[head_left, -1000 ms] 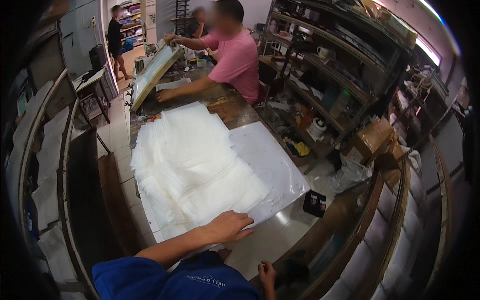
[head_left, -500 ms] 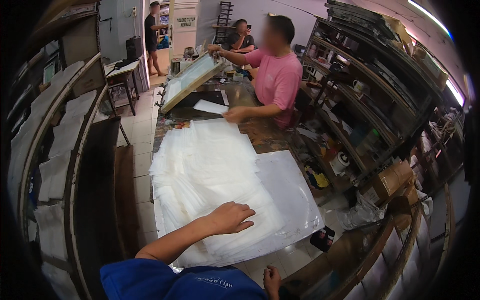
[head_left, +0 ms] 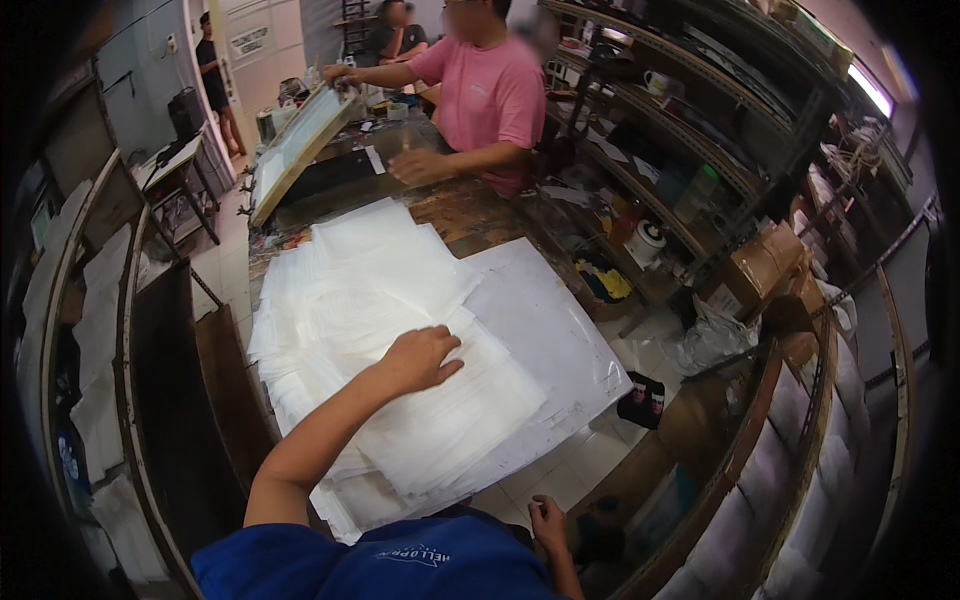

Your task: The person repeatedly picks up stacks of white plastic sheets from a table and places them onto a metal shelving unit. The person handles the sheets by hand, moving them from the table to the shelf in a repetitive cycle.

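My left hand [head_left: 422, 358] rests over the broad, fanned pile of thin white sheets [head_left: 350, 270], its fingers apart and holding nothing. Down at my right side, beyond the near edge of the table, is my right hand [head_left: 547, 522]; its fingers are loosely curled in, and nothing shows in them. The sheets lie partly on a glossy pale board [head_left: 545, 330]. Across the table a person in a pink shirt [head_left: 487, 95] holds up a tilted wooden-framed screen [head_left: 305, 150] with one hand. Beneath the screen lies a flat black panel [head_left: 325, 178].
Racks of white sheets [head_left: 100, 300] stand on the left. A metal shelf [head_left: 690, 120] full of goods and a cardboard box [head_left: 765, 262] fill the right. Another rack [head_left: 790, 470] is close on my right. Two more people are at the back.
My view has shifted right and down. The white sheet in the co-worker's lower hand is gone from it, and that hand now appears empty. My left hand stays over the pile.
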### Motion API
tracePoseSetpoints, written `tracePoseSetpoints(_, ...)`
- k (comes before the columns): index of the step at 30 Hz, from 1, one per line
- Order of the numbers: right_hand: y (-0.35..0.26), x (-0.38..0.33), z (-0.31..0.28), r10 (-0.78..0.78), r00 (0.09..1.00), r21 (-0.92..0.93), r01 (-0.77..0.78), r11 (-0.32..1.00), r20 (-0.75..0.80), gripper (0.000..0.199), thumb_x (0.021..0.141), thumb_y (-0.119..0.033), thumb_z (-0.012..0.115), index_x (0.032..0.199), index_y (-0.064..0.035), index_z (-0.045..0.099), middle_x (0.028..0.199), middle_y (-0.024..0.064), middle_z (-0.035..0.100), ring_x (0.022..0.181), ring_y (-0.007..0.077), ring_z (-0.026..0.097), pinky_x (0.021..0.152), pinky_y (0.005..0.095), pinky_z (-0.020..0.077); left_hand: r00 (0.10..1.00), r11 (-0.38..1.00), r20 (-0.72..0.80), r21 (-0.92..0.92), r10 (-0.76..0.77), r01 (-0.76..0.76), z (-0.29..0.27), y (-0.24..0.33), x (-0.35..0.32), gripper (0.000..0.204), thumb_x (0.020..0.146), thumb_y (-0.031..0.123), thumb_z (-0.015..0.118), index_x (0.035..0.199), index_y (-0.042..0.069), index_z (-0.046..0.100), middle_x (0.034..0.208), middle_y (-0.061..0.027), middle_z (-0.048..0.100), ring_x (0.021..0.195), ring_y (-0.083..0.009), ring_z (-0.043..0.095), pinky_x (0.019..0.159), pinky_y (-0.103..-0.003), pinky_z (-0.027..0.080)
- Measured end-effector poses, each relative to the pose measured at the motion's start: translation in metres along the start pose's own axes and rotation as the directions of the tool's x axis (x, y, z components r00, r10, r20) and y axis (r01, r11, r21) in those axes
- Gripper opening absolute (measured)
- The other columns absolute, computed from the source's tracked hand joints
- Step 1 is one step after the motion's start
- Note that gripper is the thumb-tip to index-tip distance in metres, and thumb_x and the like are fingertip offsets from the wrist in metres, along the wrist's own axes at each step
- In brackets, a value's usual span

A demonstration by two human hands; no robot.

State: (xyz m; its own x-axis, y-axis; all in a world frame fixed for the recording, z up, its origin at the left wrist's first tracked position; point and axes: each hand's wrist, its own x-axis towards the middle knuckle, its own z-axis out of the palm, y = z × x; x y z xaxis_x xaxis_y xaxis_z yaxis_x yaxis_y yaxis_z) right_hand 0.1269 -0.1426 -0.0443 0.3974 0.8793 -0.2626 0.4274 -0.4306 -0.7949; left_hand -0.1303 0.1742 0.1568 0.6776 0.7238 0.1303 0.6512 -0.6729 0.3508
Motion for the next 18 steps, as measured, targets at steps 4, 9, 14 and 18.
tracePoseSetpoints(4, 0.028, -0.009, 0.005, 0.059, 0.997, 0.015, -0.058, 0.998, -0.057, 0.028, 0.087, -0.022, 0.063, 0.106, -0.0017, 0.064, 0.066, 0.008, 0.062, 0.06, 0.0134, 0.057, 0.059, 0.03, 0.0463, 0.998, 0.986, 0.013, 0.156, -0.056, 0.054, 0.033, -0.026, 0.058, 0.027, 0.085, 0.027, 0.062, 0.096, 0.002, 0.064, 0.098, -0.0162, 0.062, 0.089, -0.0321, 0.063, 0.076, -0.043, 0.053)
tracePoseSetpoints(9, 0.046, -0.03, 0.011, 0.105, 0.989, -0.017, -0.107, 0.994, -0.108, 0.029, 0.087, -0.023, 0.063, 0.108, -0.0024, 0.064, 0.07, 0.0084, 0.063, 0.064, 0.0152, 0.06, 0.061, 0.0303, 0.0479, 0.976, 0.914, 0.005, 0.352, -0.219, 0.203, 0.084, -0.063, 0.11, 0.021, 0.085, 0.018, 0.058, 0.1, 0.005, 0.067, 0.102, -0.0148, 0.064, 0.095, -0.0299, 0.064, 0.079, -0.041, 0.053)
tracePoseSetpoints(14, 0.041, -0.06, 0.012, 0.189, 0.965, 0.061, -0.181, 0.982, -0.184, 0.03, 0.088, -0.024, 0.063, 0.109, -0.0036, 0.064, 0.076, 0.0104, 0.065, 0.07, 0.0176, 0.062, 0.067, 0.0317, 0.0495, 0.919, 0.859, 0.076, 0.392, -0.388, 0.33, 0.099, -0.08, 0.128, 0.02, 0.084, 0.012, 0.056, 0.097, 0.006, 0.07, 0.104, -0.0151, 0.068, 0.098, -0.0293, 0.066, 0.081, -0.04, 0.054)
tracePoseSetpoints(18, 0.042, -0.075, 0.012, 0.243, 0.953, 0.157, -0.216, 0.964, -0.18, 0.03, 0.088, -0.025, 0.063, 0.11, -0.0036, 0.063, 0.082, 0.012, 0.066, 0.076, 0.0184, 0.063, 0.071, 0.0337, 0.0496, 0.949, 0.864, 0.057, 0.434, -0.311, 0.258, 0.105, -0.088, 0.14, 0.019, 0.082, 0.011, 0.054, 0.092, 0.007, 0.07, 0.096, -0.015, 0.069, 0.091, -0.03, 0.068, 0.077, -0.042, 0.055)
